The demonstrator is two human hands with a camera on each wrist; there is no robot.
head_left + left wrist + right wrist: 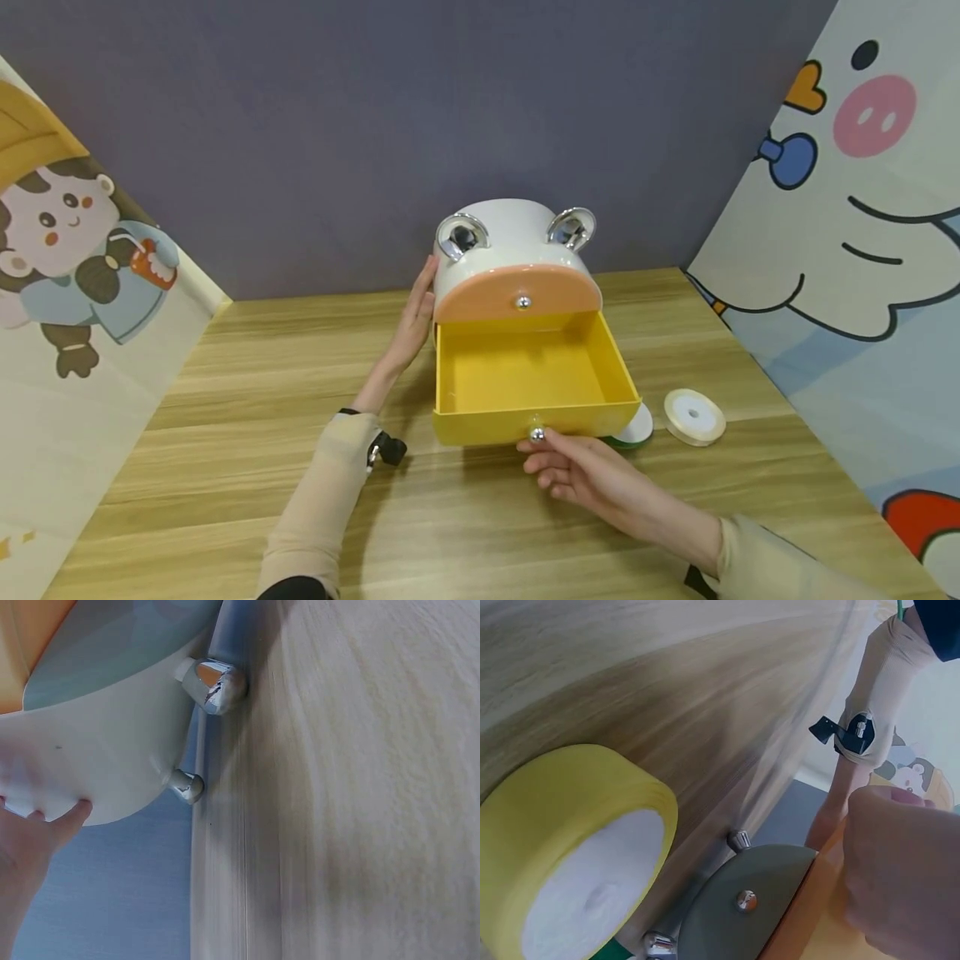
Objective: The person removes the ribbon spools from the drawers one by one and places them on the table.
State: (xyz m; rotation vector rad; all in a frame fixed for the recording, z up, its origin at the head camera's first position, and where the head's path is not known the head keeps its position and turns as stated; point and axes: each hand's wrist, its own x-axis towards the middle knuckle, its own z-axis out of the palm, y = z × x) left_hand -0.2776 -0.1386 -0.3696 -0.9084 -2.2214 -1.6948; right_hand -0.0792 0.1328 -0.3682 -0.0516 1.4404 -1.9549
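As fingers of the right hand (588, 477) pinch the silver knob (537, 434), the yellow drawer (480, 426) lies just beyond; the left hand (411, 327), fingers straight, touches the white cabinet (517, 237).

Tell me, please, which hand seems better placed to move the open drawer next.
Probably the right hand: it pinches the silver knob on the yellow drawer, while the left hand rests against the side of the white box.
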